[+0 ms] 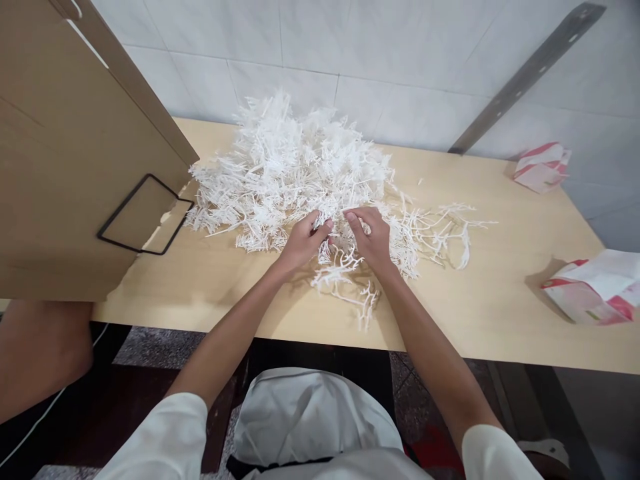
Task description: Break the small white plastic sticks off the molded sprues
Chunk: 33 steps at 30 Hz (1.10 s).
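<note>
A large heap of white, thin, branching plastic-looking pieces (pixel 300 160) lies on the table against the tiled wall. At its front edge, my left hand (pixel 306 241) is closed, with thumb and fingers pinching a small white branching piece (pixel 325 252). A short gap to the right, my right hand (pixel 371 239) is bent into a pinch beside the heap; what sits between its fingertips is too small to make out. Below and between the hands, a loose white twig-like strand (pixel 345 283) lies on the tabletop. More bare white strands (pixel 445 230) spread out right of the heap.
A tall cardboard panel (pixel 75 167) with a black wire frame (pixel 145 217) stands at the left. Two red-and-white paper boxes (pixel 543 167) sit on the right of the wooden table (pixel 490 300). A metal strip (pixel 525 80) leans on the wall. Another person's limb (pixel 45 353) shows lower left.
</note>
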{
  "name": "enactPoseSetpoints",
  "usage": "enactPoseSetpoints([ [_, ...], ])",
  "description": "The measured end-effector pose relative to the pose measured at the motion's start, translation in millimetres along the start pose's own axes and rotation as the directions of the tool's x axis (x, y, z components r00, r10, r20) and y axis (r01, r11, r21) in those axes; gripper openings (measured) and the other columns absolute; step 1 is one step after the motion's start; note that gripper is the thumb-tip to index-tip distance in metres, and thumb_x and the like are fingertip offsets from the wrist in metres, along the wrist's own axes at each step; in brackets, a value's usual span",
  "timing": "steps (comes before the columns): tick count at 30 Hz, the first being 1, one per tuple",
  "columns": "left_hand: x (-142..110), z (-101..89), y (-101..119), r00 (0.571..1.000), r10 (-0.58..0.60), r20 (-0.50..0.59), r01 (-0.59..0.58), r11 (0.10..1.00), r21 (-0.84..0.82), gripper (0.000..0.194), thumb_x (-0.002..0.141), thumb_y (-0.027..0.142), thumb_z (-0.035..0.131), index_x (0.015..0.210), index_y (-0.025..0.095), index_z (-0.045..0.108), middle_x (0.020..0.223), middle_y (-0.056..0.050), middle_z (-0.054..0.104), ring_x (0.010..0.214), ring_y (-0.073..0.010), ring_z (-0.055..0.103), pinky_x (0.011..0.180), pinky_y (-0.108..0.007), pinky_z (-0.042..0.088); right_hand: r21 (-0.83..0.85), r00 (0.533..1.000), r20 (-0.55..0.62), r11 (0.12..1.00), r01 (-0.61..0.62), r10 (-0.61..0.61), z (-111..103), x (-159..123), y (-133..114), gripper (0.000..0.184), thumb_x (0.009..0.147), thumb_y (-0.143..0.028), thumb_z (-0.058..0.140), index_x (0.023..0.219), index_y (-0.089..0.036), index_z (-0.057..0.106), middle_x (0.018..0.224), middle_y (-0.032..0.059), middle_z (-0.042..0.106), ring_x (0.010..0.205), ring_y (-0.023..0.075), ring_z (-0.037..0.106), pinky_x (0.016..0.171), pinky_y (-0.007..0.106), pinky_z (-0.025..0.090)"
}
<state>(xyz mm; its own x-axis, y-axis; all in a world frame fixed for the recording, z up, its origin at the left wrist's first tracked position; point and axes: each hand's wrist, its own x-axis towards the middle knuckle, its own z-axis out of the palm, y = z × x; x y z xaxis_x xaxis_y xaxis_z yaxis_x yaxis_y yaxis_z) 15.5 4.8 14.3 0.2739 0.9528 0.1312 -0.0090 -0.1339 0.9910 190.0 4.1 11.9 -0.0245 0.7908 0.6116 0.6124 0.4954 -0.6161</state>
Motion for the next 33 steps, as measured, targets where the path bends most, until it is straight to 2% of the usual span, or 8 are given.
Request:
enactPoseSetpoints([
  [6,3,1.9,-13,0.991,0.136,-0.017,-0.132,0.98,0.149,0.043,0.087,0.063,0.052,0.082,0.021,0.046,0.07,0.0,0.059,0.065,-0.0143,0.054,0.063,-0.028,0.041,0.0,0.95,0.303,0.997,-0.077,0.073,4,-4,-9,0.04,0.092,-0.057,0.049,0.099,-0.024,0.07,0.099,0.0049,0.075,0.094,0.0226,0.065,0.088,0.04,0.044],
  [11,6,1.7,-18,0.989,0.147,0.02,-0.148,0.971,0.187,0.043,0.09,0.063,0.048,0.082,0.021,0.046,0.07,0.0,0.058,0.066,-0.014,0.051,0.065,-0.028,0.039,0.065,0.924,0.379,0.995,-0.074,0.044,3,-5,-11,0.036,0.096,-0.053,0.044,0.089,-0.023,0.062,0.08,0.0011,0.072,0.082,0.018,0.063,0.084,0.034,0.043],
  [16,9,-1.7,-24,0.985,0.165,0.047,-0.171,0.972,0.164,0.045,0.088,0.063,0.051,0.076,0.02,0.047,0.069,0.0,0.056,0.066,-0.0139,0.051,0.065,-0.029,0.039,0.076,0.872,0.486,0.991,-0.107,0.057,1,-3,-15,0.034,0.099,-0.047,0.039,0.085,-0.022,0.056,0.081,-0.0001,0.07,0.075,0.0157,0.061,0.077,0.031,0.042],
  [20,12,-2.2,-25,0.982,0.149,0.112,-0.158,0.985,0.073,0.046,0.086,0.064,0.053,0.076,0.02,0.049,0.068,0.001,0.056,0.062,-0.0135,0.053,0.064,-0.029,0.041,-0.023,0.859,0.511,0.999,-0.025,0.033,5,-2,-12,0.03,0.101,-0.033,0.035,0.082,-0.021,0.055,0.082,-0.0005,0.07,0.078,0.0162,0.06,0.084,0.034,0.037],
  [25,11,-0.6,-24,0.987,0.155,0.053,-0.16,0.98,0.12,0.049,0.083,0.067,0.056,0.074,0.02,0.046,0.067,0.002,0.054,0.064,-0.0132,0.052,0.063,-0.029,0.04,-0.244,0.915,0.403,0.967,0.068,0.037,7,-3,-8,0.019,0.096,-0.03,0.045,0.082,-0.021,0.056,0.082,0.002,0.069,0.077,0.0187,0.058,0.083,0.035,0.035],
  [28,9,0.3,-23,0.992,0.119,0.052,-0.124,0.987,0.105,0.045,0.086,0.065,0.053,0.077,0.021,0.045,0.068,0.002,0.053,0.062,-0.0131,0.053,0.063,-0.029,0.041,-0.213,0.903,0.426,0.966,0.147,-0.044,5,-3,-6,0.023,0.099,-0.032,0.04,0.091,-0.022,0.059,0.084,0.0034,0.069,0.08,0.0192,0.059,0.08,0.034,0.037],
  [30,8,1.4,-22,0.992,0.123,0.025,-0.125,0.98,0.154,0.043,0.088,0.063,0.05,0.079,0.022,0.045,0.067,0.002,0.053,0.06,-0.0133,0.053,0.063,-0.029,0.04,-0.194,0.892,0.443,0.961,0.198,-0.094,3,-2,-3,0.027,0.1,-0.031,0.036,0.092,-0.022,0.06,0.082,0.0032,0.068,0.077,0.0187,0.058,0.078,0.033,0.038],
  [33,6,4.3,-23,0.984,0.18,0.0,-0.174,0.947,0.271,0.041,0.087,0.061,0.055,0.077,0.022,0.044,0.06,0.002,0.05,0.053,-0.0125,0.045,0.058,-0.029,0.033,-0.277,0.913,0.383,0.926,0.257,-0.139,5,-4,2,0.022,0.095,-0.026,0.041,0.083,-0.022,0.059,0.074,0.0032,0.065,0.072,0.0191,0.055,0.076,0.033,0.038],
])
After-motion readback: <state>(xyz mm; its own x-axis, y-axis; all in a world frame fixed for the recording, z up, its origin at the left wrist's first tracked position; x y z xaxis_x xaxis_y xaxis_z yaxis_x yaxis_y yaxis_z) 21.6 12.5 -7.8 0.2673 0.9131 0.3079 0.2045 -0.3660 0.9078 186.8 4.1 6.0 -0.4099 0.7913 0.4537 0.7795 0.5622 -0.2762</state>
